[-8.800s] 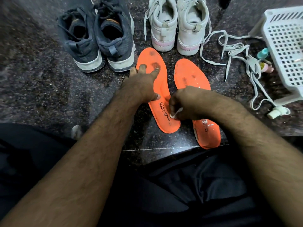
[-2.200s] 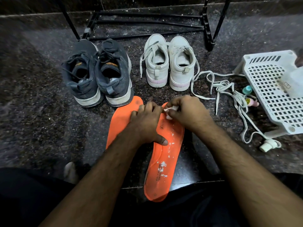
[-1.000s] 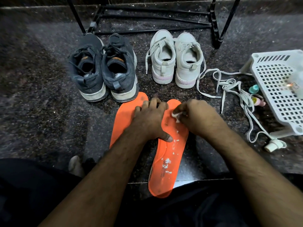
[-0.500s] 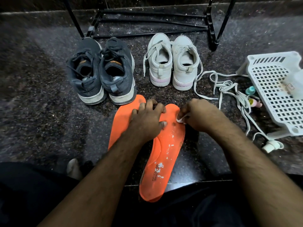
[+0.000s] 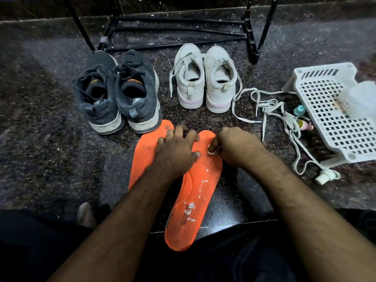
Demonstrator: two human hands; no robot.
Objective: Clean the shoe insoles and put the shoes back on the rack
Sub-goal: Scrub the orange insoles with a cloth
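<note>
Head view: my left hand (image 5: 176,153) presses, fingers spread, on the right orange insole (image 5: 195,190), just behind the grey shoes (image 5: 118,92). Beside it my right hand (image 5: 236,147) pinches a small white wad (image 5: 212,152) against that insole's toe.

The left hand (image 5: 176,151) and forearm hide most of the left insole (image 5: 142,155). The rack (image 5: 173,31) and basket (image 5: 333,110) run off the edges. The small white scrap (image 5: 212,152) pinched in the right hand (image 5: 236,147) cannot be identified.
</note>
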